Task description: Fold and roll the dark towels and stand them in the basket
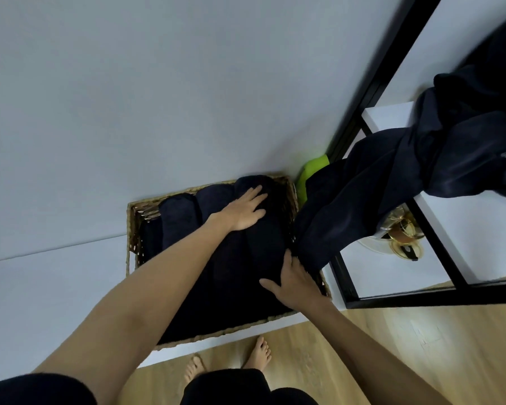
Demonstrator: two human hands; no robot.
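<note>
Dark towels (263, 238) under seemingly flat hands (246, 211).

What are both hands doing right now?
Left hand: open, fingers flat on a rolled dark towel in the wicker basket.
Right hand: open, pressing the same towel's near end.

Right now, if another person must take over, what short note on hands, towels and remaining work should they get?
Left hand: flat, fingers straight, pressing on a rolled towel in the wicker basket.
Right hand: fingers straight, resting on the same roll at its near end.
Done: several dark rolls are in the basket.
Left: a pile of unfolded dark towels lies on the white shelf to the right.
</note>
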